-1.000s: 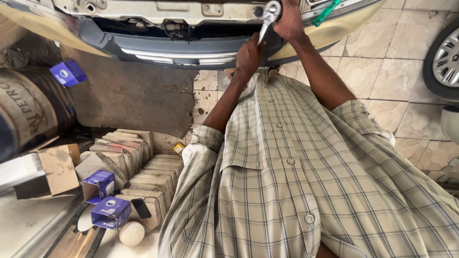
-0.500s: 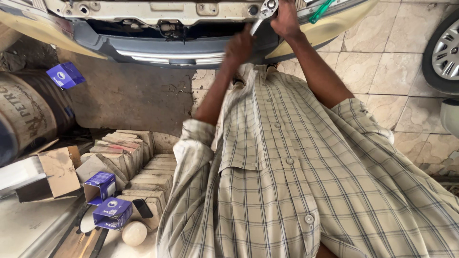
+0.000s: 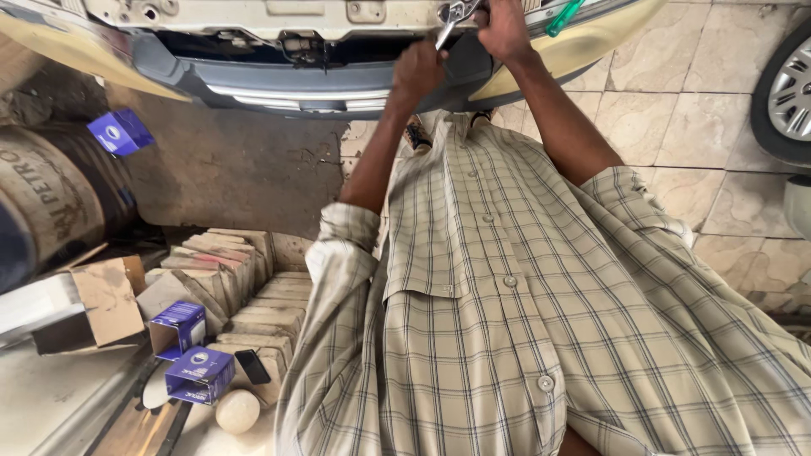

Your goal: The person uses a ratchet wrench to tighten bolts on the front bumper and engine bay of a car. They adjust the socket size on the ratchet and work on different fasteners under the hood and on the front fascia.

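Top centre of frame: a slim, shiny metal wrench [image 3: 448,25], tilted, its head against the pale car body panel [image 3: 253,13].
Left hand [image 3: 416,74]: fingers closed round the wrench's lower handle.
Right hand [image 3: 500,27]: fingers curled shut at the wrench head, beside a green-handled tool [image 3: 563,17].
Lower left: blue boxes [image 3: 198,371] on bricks.

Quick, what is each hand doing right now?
Left hand: closed on the handle of the metal wrench.
Right hand: closed at the wrench's head, against the car front.
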